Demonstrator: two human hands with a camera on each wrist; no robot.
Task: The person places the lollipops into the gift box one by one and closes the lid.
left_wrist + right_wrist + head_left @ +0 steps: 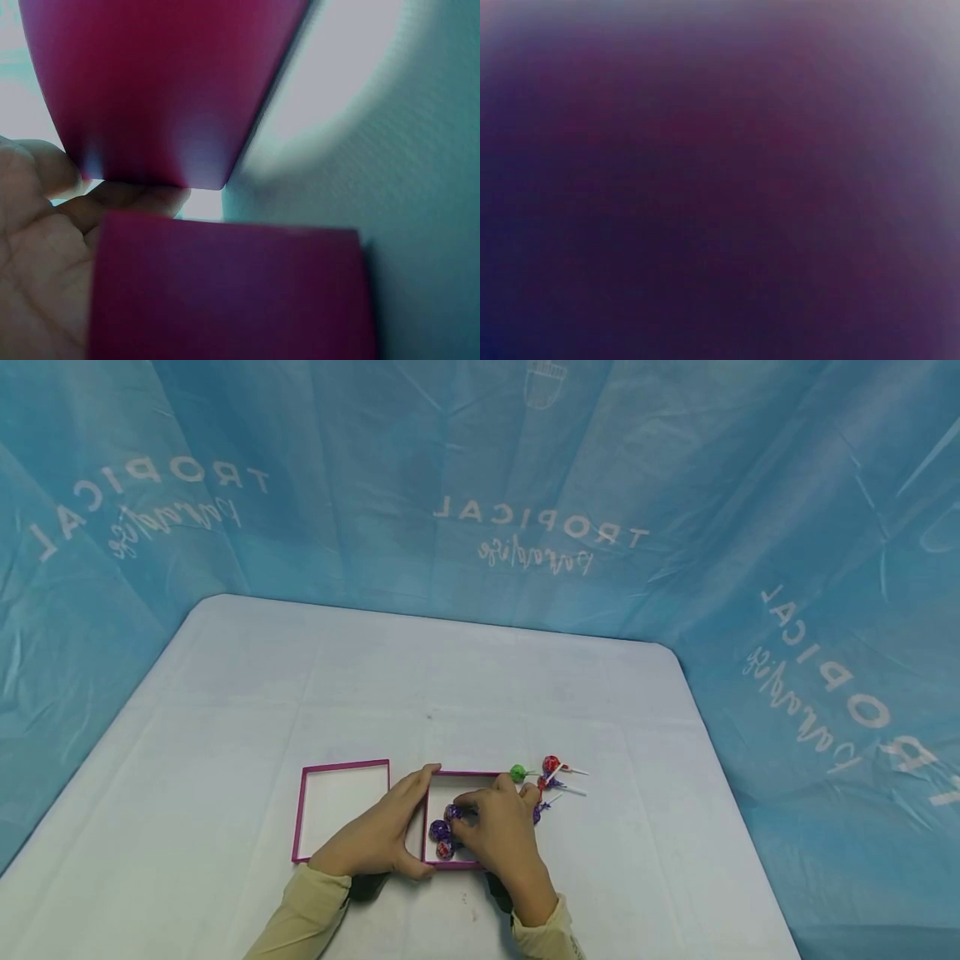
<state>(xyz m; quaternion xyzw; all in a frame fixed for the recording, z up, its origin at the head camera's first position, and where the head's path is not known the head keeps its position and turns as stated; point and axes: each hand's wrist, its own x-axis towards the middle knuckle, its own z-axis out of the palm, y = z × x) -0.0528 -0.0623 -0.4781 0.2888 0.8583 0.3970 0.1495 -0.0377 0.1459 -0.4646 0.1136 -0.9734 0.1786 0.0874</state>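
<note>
In the head view a shallow magenta-edged box (465,866) with a white inside holds several lollipops, among them a purple one (439,831) and a red-and-purple one (444,849). My left hand (384,827) grips the box's left side, fingers at the far corner and thumb at the near one. Over the box, my right hand (506,827) pinches a purple-wrapped lollipop (452,812); its stick is hidden by the hand. The left wrist view shows the left hand's fingers (142,199) against the magenta box wall (165,90). Dark blur fills the right wrist view.
A magenta-edged white lid or second tray (345,766) lies left of the box. To the right lie more lollipops: a green one (517,772), a red one (551,764) and purple ones (537,814). A white cloth (480,693) covers the table; blue curtains (390,485) surround it.
</note>
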